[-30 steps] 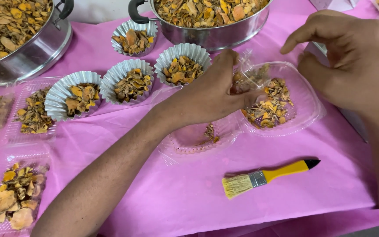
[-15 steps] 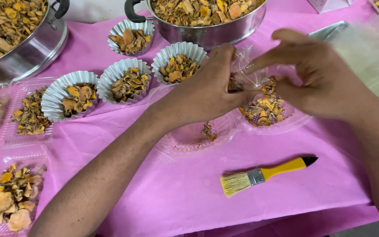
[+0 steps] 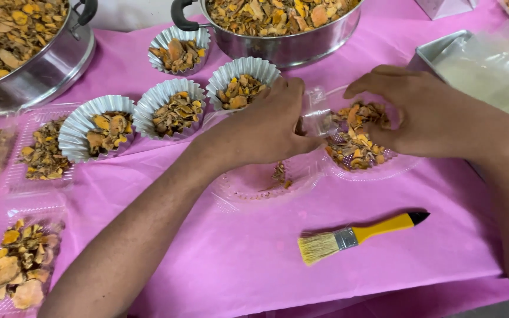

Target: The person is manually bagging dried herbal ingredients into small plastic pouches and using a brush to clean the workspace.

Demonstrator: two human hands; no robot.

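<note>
Here both hands [image 3: 266, 126] [image 3: 425, 115] curl, pinching the clear plastic container [image 3: 357, 159].

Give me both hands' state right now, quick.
Left hand: closed, pinching the edge of the clear plastic container.
Right hand: fingers curled on the dried pieces inside that container; whether anything is held cannot be told.

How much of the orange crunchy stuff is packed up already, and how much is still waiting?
Done: clear plastic trays on the left already hold dried orange-brown pieces. In hand: the left hand and right hand both work at an open clear plastic clamshell box with a heap inside. Left: four white fluted paper cups stay full, and two big steel pots hold plenty.
</note>
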